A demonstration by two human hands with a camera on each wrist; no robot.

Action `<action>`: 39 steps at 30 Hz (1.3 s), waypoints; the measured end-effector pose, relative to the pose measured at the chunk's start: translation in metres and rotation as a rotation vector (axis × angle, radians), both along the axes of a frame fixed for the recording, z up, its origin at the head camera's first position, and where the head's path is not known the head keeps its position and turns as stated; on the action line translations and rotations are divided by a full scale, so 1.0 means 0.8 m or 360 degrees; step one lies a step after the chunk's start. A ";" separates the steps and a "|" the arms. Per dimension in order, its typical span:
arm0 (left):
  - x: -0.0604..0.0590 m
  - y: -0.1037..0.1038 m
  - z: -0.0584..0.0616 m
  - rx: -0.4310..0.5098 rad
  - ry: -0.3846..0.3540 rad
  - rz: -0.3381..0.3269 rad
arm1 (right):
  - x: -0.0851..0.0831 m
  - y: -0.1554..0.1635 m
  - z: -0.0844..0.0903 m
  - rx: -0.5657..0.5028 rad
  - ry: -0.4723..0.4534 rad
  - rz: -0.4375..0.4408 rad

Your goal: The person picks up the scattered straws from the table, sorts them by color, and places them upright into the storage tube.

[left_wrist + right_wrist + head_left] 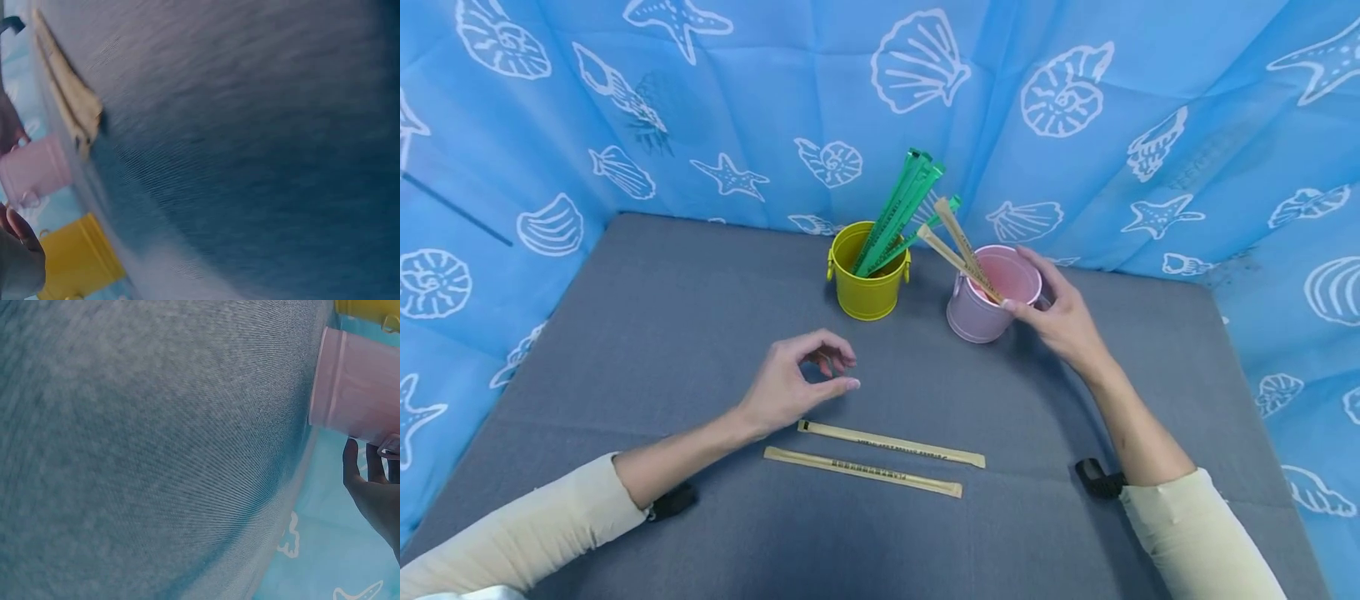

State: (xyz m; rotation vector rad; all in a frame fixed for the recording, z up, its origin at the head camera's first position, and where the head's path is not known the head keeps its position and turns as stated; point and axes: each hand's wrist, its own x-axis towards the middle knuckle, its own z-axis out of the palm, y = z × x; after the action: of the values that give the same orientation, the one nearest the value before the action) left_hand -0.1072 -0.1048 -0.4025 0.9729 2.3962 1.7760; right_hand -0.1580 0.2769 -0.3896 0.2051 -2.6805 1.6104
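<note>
At far right, my right hand [1063,321] curls around the pink bucket [985,312], steadying it under two wrapped chopsticks [958,250]; my left hand [797,383] hovers loosely curled, empty, above two more wrapped pairs [880,457].

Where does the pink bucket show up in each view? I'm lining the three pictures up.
Head: the pink bucket stands right of centre on the grey table, at the right hand.
Left wrist: pink bucket at the left edge, mid-height.
Right wrist: pink bucket at the upper right edge.
Shared landmark: the yellow bucket beside it, also seen at and.
</note>
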 end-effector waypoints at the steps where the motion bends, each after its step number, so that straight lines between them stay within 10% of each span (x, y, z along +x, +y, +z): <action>1: 0.001 -0.001 -0.003 -0.0020 0.0007 -0.0024 | -0.001 0.000 0.000 0.0007 0.0001 0.0000; 21: 0.017 -0.014 -0.042 -0.0577 -0.0301 -0.0284 | -0.004 -0.002 0.002 0.0060 -0.0028 -0.0029; 39: 0.021 -0.003 -0.044 -0.0771 -0.0054 -0.0280 | -0.001 -0.002 0.001 0.0061 -0.0056 -0.0032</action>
State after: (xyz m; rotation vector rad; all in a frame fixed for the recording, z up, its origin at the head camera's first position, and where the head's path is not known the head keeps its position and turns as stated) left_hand -0.0908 -0.1070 -0.4379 1.0301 2.4497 1.0682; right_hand -0.1585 0.2750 -0.3885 0.1510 -2.7319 1.5728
